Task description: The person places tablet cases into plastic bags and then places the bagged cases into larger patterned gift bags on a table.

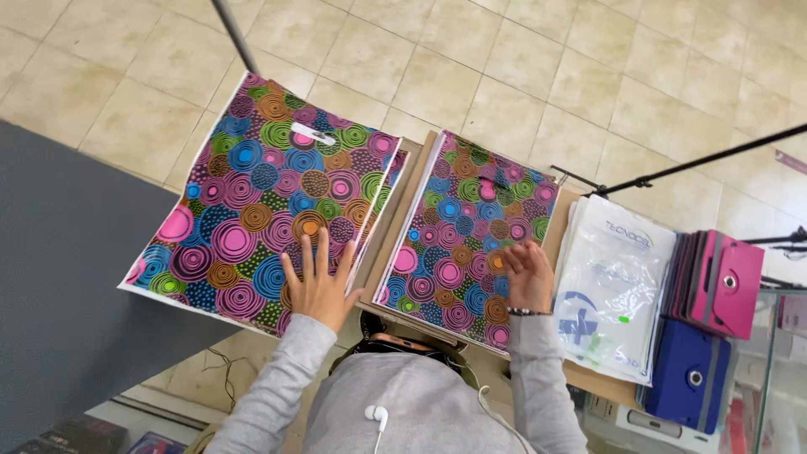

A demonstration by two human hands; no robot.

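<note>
Here, both my hands rest on two stacks of glossy plastic bags printed with bright circle patterns

My left hand (315, 286) lies flat with fingers spread on the near edge of the larger stack of circle-patterned bags (269, 189), gripping nothing, just pressing down; that stack sits on the left, partly over the dark grey surface (59, 277) and overhanging it. My right hand (528, 273) is curled, fingertips down on the right edge of the smaller stack of the same patterned bags (466, 231), which lies on the brown cardboard-coloured counter (601, 382); whether its fingers pinch a sheet I cannot tell. Just right of that hand lies a pile of clear white-printed plastic bags (614, 286), then pink tablet cases (723, 282) above a blue tablet case (689, 374)
</note>
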